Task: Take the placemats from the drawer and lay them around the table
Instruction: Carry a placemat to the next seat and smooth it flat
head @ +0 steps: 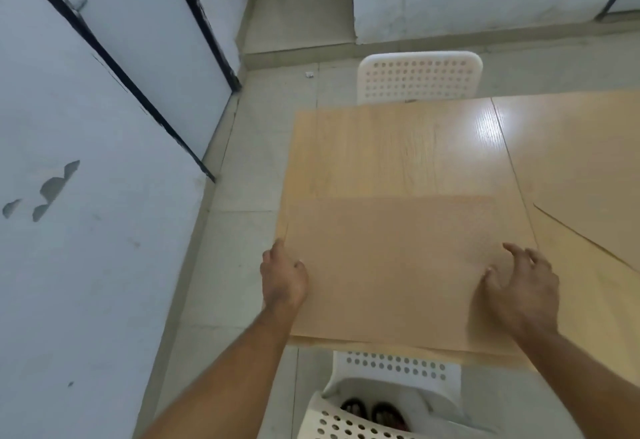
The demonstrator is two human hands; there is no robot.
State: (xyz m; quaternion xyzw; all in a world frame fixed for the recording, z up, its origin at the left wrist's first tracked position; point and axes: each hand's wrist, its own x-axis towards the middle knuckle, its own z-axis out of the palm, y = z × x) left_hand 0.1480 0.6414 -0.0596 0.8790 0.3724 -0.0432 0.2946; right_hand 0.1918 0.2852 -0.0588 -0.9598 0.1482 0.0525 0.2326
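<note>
Tabletop [398, 148]: both hands flat on placemat [391, 265]

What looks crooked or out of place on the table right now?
The placemat under the left hand and right hand sits square to the table edge, though its near edge overhangs slightly. The second placemat, at the right, lies at a clear angle. Paint has flaked off the left wall.

A plain home dining corner: wood-grain worktop [398, 148], white perforated plastic chairs [420, 77] tucked in, tiled floor [242, 168], scuffed painted walls [86, 231]
</note>
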